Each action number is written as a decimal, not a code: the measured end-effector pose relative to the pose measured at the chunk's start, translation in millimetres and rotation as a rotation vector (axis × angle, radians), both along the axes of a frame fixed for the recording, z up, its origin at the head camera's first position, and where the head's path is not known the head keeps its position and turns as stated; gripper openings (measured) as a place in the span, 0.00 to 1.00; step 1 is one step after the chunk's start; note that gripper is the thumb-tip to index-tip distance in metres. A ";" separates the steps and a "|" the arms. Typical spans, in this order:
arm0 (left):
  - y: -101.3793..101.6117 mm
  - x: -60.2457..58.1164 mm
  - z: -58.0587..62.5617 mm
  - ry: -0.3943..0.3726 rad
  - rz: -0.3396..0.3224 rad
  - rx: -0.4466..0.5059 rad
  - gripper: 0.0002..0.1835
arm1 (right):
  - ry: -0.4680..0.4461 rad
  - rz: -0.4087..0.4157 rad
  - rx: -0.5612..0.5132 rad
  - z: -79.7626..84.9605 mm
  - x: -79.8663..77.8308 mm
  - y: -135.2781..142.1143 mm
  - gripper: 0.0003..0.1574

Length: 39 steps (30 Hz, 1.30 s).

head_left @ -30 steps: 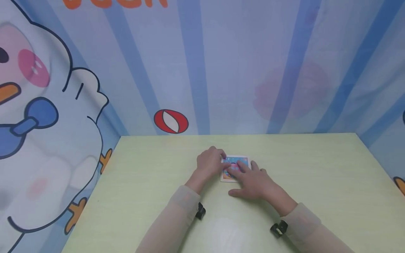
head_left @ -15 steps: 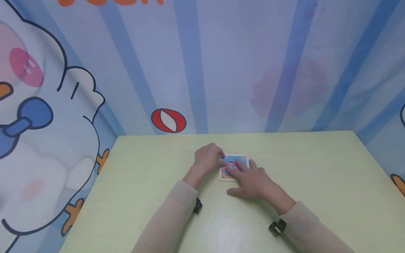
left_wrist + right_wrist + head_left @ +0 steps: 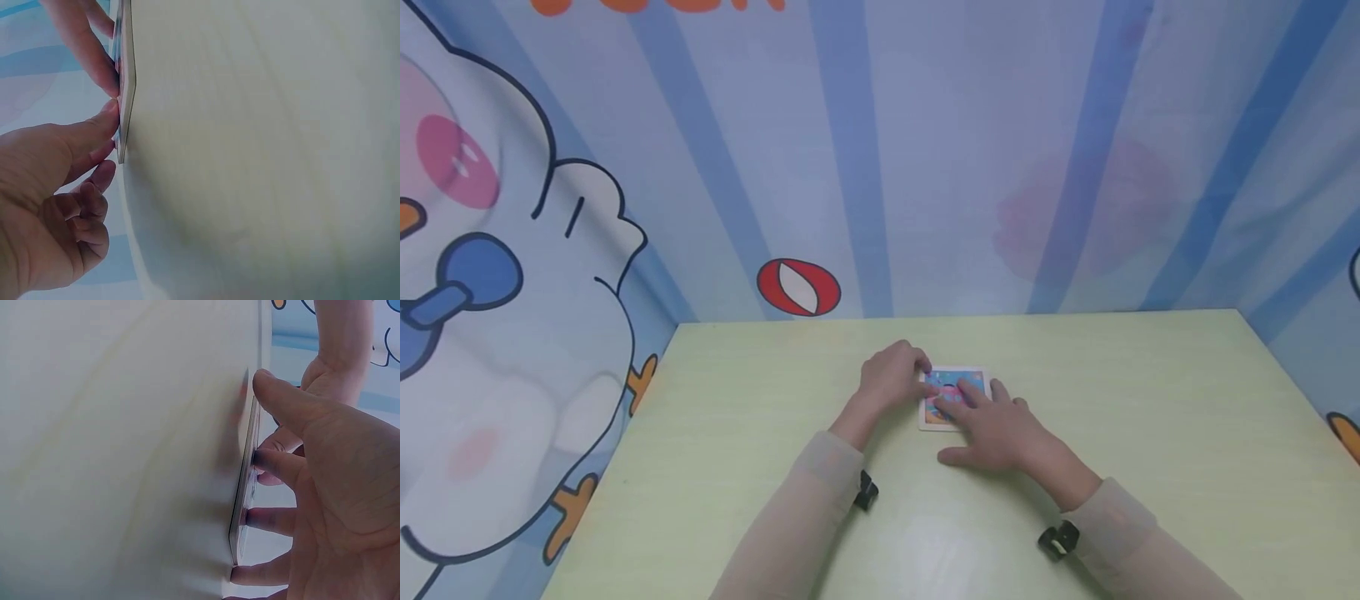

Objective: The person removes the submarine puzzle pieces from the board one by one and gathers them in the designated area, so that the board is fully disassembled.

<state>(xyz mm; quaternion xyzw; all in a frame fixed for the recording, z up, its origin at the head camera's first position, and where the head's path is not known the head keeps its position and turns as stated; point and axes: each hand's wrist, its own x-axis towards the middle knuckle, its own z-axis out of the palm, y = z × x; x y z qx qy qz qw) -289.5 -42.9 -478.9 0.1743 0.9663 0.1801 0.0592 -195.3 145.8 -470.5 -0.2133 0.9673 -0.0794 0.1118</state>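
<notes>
A small, flat square picture board (image 3: 951, 421) with a pale border and a colourful blue and pink picture lies on the table. At its upper left my left hand (image 3: 889, 377) holds it, thumb on the picture and index finger at the corner. The left wrist view shows the other fingers of this left hand (image 3: 56, 181) curled beside the board's edge. My right hand (image 3: 1003, 433) rests over the board's right side with spread fingers. Some fingertips of the right hand (image 3: 337, 469) touch its face in the right wrist view, and the thumb stays apart from it.
The pale yellow table (image 3: 760, 375) ends at a blue striped curtain (image 3: 940, 167) behind it. A cartoon bird print (image 3: 527, 350) covers the left side of the curtain. A black wrist device (image 3: 1060, 540) sits below the right sleeve.
The view shifts slightly. Both hands keep nearly the same place on the picture board, and the board stays where it is.
</notes>
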 end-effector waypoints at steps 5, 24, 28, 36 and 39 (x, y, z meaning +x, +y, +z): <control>0.3 2.9 0.2 0.002 0.004 0.018 0.20 | 0.006 0.007 0.001 0.5 0.8 0.1 0.52; -7.3 5.0 -4.0 -0.032 0.074 0.298 0.06 | 0.021 0.010 0.003 -1.3 2.1 -0.4 0.52; -15.4 7.2 2.0 -0.053 0.090 0.369 0.07 | 0.006 0.006 0.004 -0.4 1.7 -0.4 0.52; -51.9 11.8 10.2 -0.072 0.132 0.436 0.07 | 0.000 0.004 -0.001 0.9 1.8 -1.6 0.52; -68.6 12.2 10.2 -0.069 0.169 0.437 0.07 | 0.003 0.007 0.005 1.4 2.0 -1.6 0.52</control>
